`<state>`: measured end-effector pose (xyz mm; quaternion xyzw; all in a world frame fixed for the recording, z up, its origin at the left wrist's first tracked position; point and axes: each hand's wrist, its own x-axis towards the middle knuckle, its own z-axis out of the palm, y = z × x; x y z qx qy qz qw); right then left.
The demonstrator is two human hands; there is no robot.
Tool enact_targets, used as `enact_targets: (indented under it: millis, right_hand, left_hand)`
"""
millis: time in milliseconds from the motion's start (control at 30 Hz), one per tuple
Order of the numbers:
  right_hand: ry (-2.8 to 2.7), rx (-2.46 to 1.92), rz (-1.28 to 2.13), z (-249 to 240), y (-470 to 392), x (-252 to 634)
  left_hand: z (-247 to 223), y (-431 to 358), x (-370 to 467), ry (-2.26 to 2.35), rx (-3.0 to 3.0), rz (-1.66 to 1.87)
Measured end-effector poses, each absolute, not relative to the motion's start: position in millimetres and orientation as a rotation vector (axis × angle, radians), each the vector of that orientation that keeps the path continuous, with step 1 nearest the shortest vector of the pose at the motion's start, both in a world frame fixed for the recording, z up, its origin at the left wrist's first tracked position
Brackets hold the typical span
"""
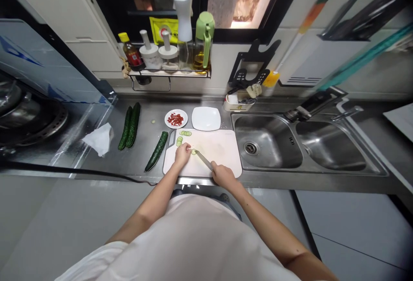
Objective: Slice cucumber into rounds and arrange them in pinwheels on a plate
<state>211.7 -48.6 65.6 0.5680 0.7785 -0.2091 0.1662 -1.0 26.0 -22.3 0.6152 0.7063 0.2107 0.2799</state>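
My right hand (pixel 223 175) is wrapped round the handle of a kitchen knife (pixel 204 160), whose blade points up and left across the white cutting board (pixel 226 149). The blade's tip meets a cucumber slice (pixel 193 152). Just left of that slice, my left hand (pixel 183 155) hovers over or rests on the board with its fingers drawn together; whatever they hold, if anything, is too small to make out. More cucumber slices (pixel 185 133) lie in small overlapping groups near the board's upper left corner. A whole cucumber (pixel 156 151) lies beside the board's left edge.
Behind the board stand a plate of chopped red pieces (pixel 176 119) and a white square plate (pixel 206 118). Two cucumbers (pixel 129 126) and a crumpled white tissue (pixel 99 139) lie left. A double sink (pixel 267 143) is right; a seasoning rack (pixel 171 73) hangs above.
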Motion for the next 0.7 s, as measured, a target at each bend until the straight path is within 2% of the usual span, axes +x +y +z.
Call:
enact_targets:
  millis: [700]
  right_hand:
    - [2.192, 1.506, -0.572, 75.0, -37.7, 204.0]
  left_hand:
    - [-13.2, 29.1, 4.8, 1.943, 1.565, 0.470]
